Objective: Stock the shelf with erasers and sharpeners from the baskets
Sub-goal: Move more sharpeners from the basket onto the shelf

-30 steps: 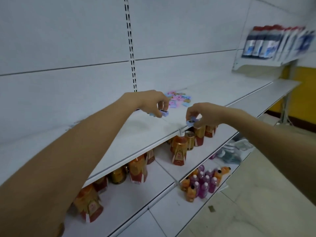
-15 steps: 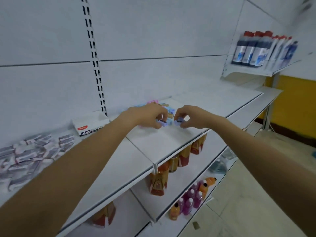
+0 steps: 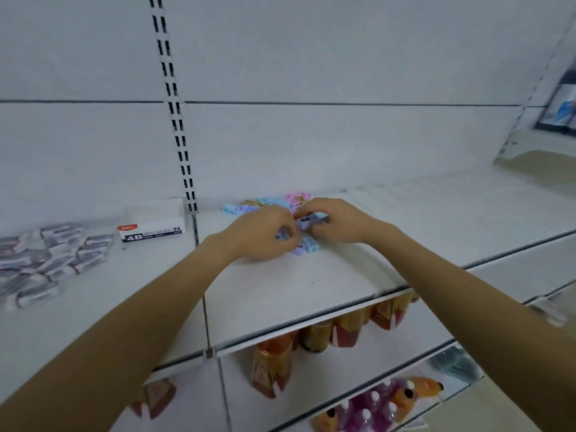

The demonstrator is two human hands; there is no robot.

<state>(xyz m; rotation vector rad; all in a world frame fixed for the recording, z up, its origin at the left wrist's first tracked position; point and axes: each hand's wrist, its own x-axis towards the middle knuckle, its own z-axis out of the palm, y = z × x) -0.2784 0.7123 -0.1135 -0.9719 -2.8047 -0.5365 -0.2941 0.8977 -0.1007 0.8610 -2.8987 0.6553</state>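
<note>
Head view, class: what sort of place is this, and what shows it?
Most likely a shop aisle: tiered white shelves, a retail box marked 4B beside loose erasers, and bottled drinks lined up below.

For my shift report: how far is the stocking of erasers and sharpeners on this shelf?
Done: loose erasers and a box lie on the shelf at left; pastel sharpeners sit at the back. In hand: the left hand and right hand each pinch a sharpener. Left: the baskets are out of view, so the remainder is unknown.
</note>
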